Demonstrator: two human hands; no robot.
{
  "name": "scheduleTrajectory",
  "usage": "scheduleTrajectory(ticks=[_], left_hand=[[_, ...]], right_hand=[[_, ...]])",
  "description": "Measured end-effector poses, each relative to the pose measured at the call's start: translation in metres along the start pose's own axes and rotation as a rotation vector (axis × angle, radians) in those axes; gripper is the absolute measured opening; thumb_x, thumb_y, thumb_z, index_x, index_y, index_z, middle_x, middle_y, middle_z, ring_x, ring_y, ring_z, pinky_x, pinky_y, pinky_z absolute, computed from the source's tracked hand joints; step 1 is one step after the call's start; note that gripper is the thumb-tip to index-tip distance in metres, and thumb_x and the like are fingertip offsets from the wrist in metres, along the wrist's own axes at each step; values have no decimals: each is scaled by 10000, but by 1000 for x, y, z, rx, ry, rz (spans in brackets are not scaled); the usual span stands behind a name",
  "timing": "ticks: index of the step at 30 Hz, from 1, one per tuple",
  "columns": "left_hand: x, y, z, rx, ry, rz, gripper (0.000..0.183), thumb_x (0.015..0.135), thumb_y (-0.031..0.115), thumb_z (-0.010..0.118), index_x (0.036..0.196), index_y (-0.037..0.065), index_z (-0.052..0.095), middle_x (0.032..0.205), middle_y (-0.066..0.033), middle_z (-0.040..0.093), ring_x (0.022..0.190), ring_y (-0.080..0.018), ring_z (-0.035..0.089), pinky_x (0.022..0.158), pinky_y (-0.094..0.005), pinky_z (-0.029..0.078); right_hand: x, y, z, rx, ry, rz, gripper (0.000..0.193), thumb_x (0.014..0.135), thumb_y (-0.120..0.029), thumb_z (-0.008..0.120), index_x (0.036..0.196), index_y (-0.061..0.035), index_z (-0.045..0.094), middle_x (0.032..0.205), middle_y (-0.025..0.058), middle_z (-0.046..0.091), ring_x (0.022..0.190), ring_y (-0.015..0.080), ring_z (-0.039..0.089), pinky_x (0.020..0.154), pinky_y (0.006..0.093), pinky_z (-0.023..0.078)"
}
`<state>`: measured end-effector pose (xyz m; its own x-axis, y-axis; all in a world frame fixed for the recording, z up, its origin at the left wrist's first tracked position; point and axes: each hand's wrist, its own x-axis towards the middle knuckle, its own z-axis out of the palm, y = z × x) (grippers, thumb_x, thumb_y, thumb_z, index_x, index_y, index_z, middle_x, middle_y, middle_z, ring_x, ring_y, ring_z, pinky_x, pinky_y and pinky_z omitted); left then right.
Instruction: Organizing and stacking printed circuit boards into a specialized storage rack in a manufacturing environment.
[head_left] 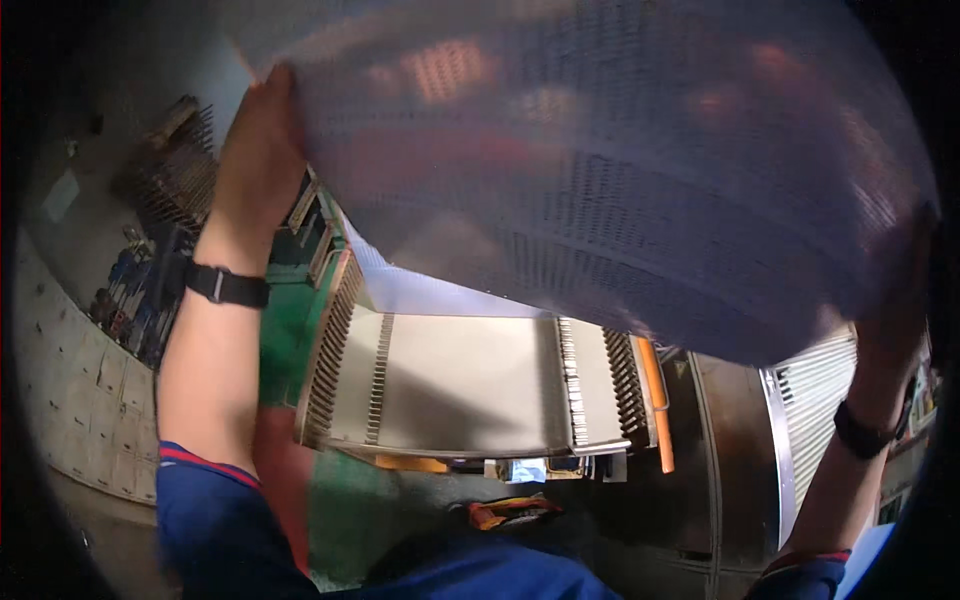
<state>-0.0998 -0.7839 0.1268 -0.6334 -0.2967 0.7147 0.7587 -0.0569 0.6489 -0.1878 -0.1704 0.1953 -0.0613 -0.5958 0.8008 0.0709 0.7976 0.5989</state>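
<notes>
A large, dark grey-blue perforated sheet fills the upper part of the view, held up and tilted, with rows of small slots or holes and blurred reddish reflections. My left hand is closed on its left edge. At the far right edge, in shadow, my right hand grips the same sheet; its fingers show only dimly. Below the sheet stands a pale metal rack with slotted combs along both sides. A lighter, bluish sheet shows behind the dark one, at the rack's far end.
An orange handle runs along the rack's right side. Farther right is a ribbed metal panel. Pale drawers or cabinets line the left, with a slatted stack beyond. An orange-and-black item lies low in front.
</notes>
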Motion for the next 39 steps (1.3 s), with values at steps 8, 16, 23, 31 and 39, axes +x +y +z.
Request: scheduleTrajectory(ticks=[8, 16, 23, 31, 39], left_hand=[[-13, -60, -73, 12, 295, 35, 472, 997, 241, 672, 1385, 37, 498, 1365, -98, 585, 1281, -256, 533, 1132, -446, 391], [-8, -94, -110, 53, 275, -55, 375, 1004, 254, 666, 1269, 27, 528, 1275, -122, 614, 1170, -236, 609, 1050, -407, 478], [-12, -119, -115, 299, 429, -132, 317, 1025, 291, 639, 1199, 66, 498, 1213, -107, 599, 1116, -251, 624, 893, -486, 586], [-20, -120, -101, 323, 408, -55, 305, 1047, 272, 614, 1227, 60, 491, 1286, -83, 566, 1220, -215, 552, 1069, -402, 461], [-30, -130, -94, 441, 431, -82, 433, 1015, 331, 659, 1288, 61, 460, 1295, -109, 567, 1239, -213, 519, 1072, -402, 424]], right_hand=[[103, -183, 62, 1919, -333, 881, 440, 1026, -395, 627, 1286, -40, 621, 1176, 39, 672, 1053, 128, 632, 941, 310, 483], [111, -238, 97, 2063, -441, 904, 448, 1017, -389, 643, 1283, -31, 615, 1197, 49, 660, 1111, 149, 622, 963, 318, 498], [107, -271, 146, 1988, -410, 986, 401, 979, -355, 709, 1191, -19, 650, 1052, 27, 670, 987, 125, 596, 851, 272, 462], [86, -293, 161, 2164, -249, 996, 427, 976, -336, 714, 1195, 24, 642, 1130, 62, 686, 1023, 137, 608, 910, 282, 466], [61, -305, 163, 2140, -318, 1096, 335, 998, -336, 680, 1158, -44, 650, 1056, 23, 654, 951, 125, 588, 835, 279, 462]])
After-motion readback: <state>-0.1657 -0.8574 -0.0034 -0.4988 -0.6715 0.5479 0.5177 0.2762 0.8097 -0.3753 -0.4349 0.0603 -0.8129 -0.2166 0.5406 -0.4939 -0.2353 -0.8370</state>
